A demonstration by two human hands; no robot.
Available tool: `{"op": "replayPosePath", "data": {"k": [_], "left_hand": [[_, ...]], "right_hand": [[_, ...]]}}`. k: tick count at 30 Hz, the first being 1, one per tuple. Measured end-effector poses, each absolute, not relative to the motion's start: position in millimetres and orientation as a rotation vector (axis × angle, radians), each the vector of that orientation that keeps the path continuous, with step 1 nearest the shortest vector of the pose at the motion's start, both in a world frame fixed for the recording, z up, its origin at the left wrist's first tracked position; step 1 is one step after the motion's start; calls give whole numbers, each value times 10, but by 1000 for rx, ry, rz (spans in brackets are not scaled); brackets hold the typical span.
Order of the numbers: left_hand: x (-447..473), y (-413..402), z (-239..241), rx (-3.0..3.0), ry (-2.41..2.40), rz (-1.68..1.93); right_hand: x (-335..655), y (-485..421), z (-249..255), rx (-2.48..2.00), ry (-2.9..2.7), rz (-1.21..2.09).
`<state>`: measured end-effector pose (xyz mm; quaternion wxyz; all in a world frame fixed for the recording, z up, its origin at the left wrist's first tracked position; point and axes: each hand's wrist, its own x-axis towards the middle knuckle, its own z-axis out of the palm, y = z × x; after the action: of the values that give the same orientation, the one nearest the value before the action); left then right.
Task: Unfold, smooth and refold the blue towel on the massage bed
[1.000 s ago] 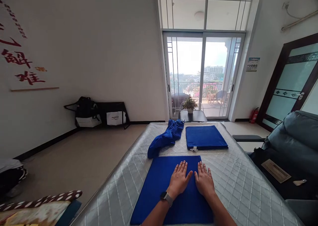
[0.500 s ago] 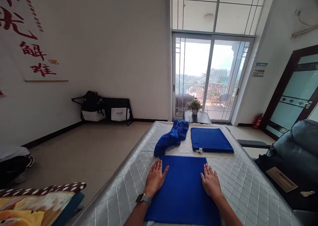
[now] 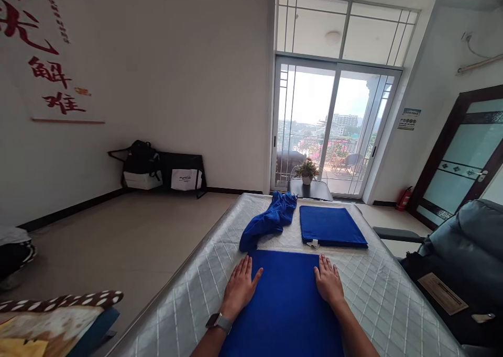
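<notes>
A flat blue fabric piece (image 3: 288, 304), rectangular and smooth, lies in front of me on a quilted silver-white surface (image 3: 377, 299). Along its left edge rests my left hand (image 3: 240, 286), fingers stretched forward and thumb on the cloth. At the opposite edge my right hand (image 3: 329, 281) lies flat, its thumb also over the fabric. Neither hand grips anything. Beyond the far edge are a crumpled blue cloth (image 3: 269, 221) at the left and a neat blue fabric stack (image 3: 333, 226) with a white tag at the right.
A dark armchair (image 3: 471, 252) borders the surface on the right, with a brown card (image 3: 443, 293) on it. A potted plant (image 3: 307, 171) stands on a small dark table before the sliding glass door. Patterned bedding (image 3: 51, 320) lies at lower left.
The view has shifted slightly. Both hands stay flat at the sides of the blue fabric, with little movement along it.
</notes>
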<state>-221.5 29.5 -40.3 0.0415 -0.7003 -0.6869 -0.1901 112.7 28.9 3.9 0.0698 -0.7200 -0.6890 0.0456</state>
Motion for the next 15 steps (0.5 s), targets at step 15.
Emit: {"op": "replayPosePath", "data": {"k": [15], "left_hand": [[-165, 331, 4, -2731, -1563, -598]], "right_hand": [[1177, 287, -30, -2111, -2145, 60]]}}
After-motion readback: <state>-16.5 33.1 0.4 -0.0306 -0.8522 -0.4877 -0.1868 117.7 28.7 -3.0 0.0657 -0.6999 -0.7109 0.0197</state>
